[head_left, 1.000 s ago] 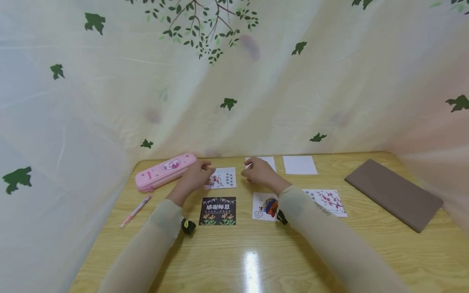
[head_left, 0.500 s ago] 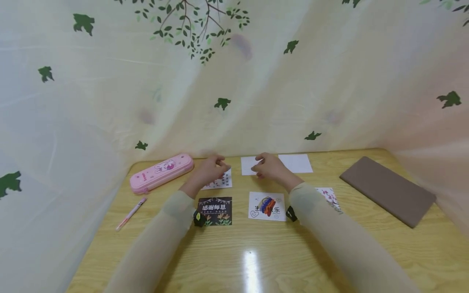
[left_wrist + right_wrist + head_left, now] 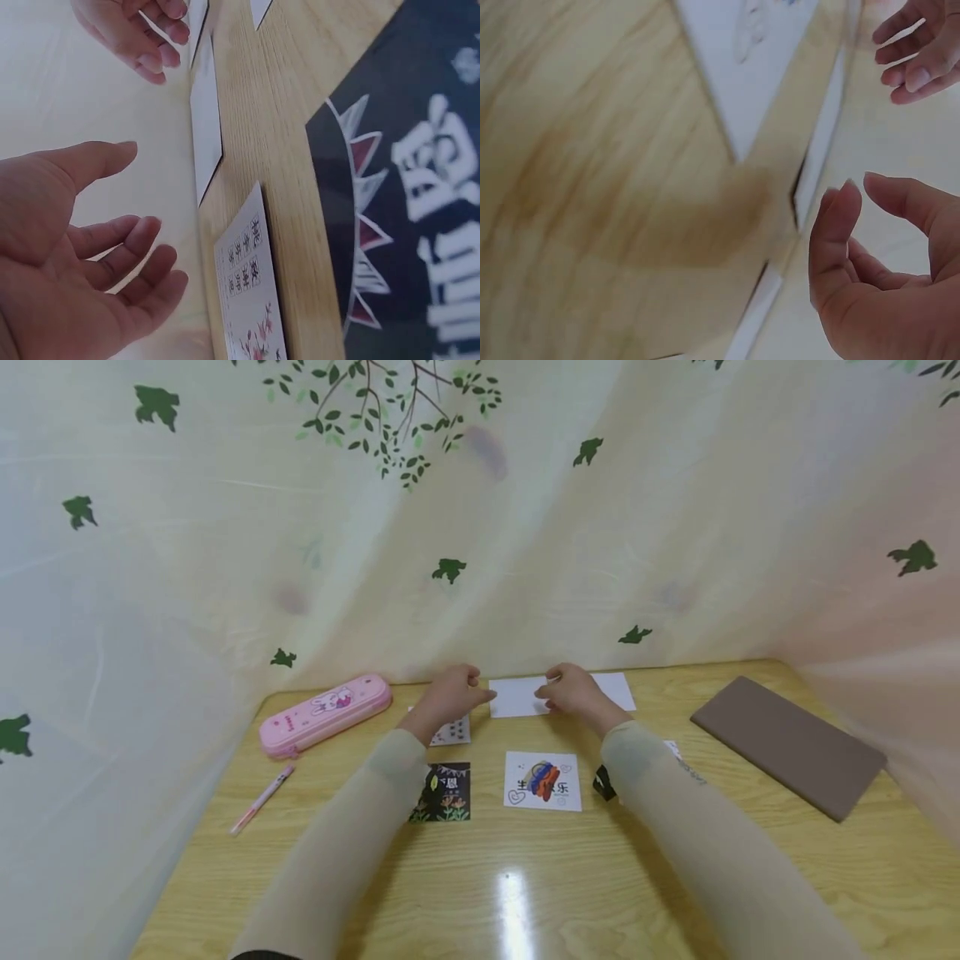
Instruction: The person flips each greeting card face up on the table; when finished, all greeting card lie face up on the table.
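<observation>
Both hands reach over the far part of the table, on either side of a blank white card (image 3: 514, 698). My left hand (image 3: 453, 695) is near its left edge, thumb and fingers spread and holding nothing, as the left wrist view shows. At its right end my right hand (image 3: 576, 695) overlaps it, fingers bent and apart from the thumb, also empty. A second white card (image 3: 617, 691) lies partly behind the right hand. Below the left hand sits a blossom card (image 3: 453, 733), partly covered. Nearer are a black card with flowers (image 3: 454, 793) and a white birthday card (image 3: 542, 782).
A pink pencil case (image 3: 326, 715) and a pink pen (image 3: 262, 800) lie at the left. On the right is a brown flat notebook (image 3: 787, 747). The right sleeve covers most of another card (image 3: 672, 747). A printed cloth (image 3: 525, 602) hangs behind the table.
My left hand has moved right and away, past the blossom card toward the blank card. My right hand has shifted from that card's left end to its right end. The head view has turned slightly.
</observation>
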The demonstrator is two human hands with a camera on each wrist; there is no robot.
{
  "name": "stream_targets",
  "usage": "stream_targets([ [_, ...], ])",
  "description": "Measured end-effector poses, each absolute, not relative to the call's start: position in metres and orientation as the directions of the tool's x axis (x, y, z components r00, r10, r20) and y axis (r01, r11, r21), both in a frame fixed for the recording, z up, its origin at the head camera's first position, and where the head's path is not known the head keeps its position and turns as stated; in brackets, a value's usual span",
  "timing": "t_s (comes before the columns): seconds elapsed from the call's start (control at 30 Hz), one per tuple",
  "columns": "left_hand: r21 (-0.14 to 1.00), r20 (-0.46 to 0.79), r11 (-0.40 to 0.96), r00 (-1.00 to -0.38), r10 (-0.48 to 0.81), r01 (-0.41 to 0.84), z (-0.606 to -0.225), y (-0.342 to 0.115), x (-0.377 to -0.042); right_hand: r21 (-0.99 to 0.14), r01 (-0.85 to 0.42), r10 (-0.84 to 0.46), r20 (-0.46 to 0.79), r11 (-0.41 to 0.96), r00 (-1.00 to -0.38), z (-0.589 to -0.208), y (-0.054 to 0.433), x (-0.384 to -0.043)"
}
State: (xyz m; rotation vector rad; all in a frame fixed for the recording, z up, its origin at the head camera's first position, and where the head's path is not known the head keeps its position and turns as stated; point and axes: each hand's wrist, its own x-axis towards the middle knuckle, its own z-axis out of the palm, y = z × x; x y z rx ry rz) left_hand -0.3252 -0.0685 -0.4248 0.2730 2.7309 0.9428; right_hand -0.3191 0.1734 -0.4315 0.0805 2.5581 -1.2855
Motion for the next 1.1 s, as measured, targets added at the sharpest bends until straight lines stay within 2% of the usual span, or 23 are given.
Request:
stream_targets([
  [0.2,0.548,-0.181,0.830,-0.955,0.236,0.101,-0.429,-0.063,-0.332,-0.741,0.171,-0.054,-0.270,0.649,-0.961,-0.440,0.179,-0.325],
  [0.53,0.406,-0.262,0.893,-0.913,0.314,0.191,-0.432,-0.061,-0.336,-0.646,0.086,-0.094,-0.240,0.759,-0.966,-0.444,0.176,-0.333],
  [0.83,0.421,-0.303,0.902,-0.923,0.237,0.094,-0.450,-0.056,-0.363,-0.663,0.117,-0.115,-0.296,0.739,-0.948,-0.439,0.174,-0.341],
  [1.1,0.452,-0.296,0.889,-0.930,0.219,0.066,-0.449,-0.055,-0.358,-0.650,0.161,-0.084,-0.328,0.743,-0.941,-0.445,0.173,-0.345],
])
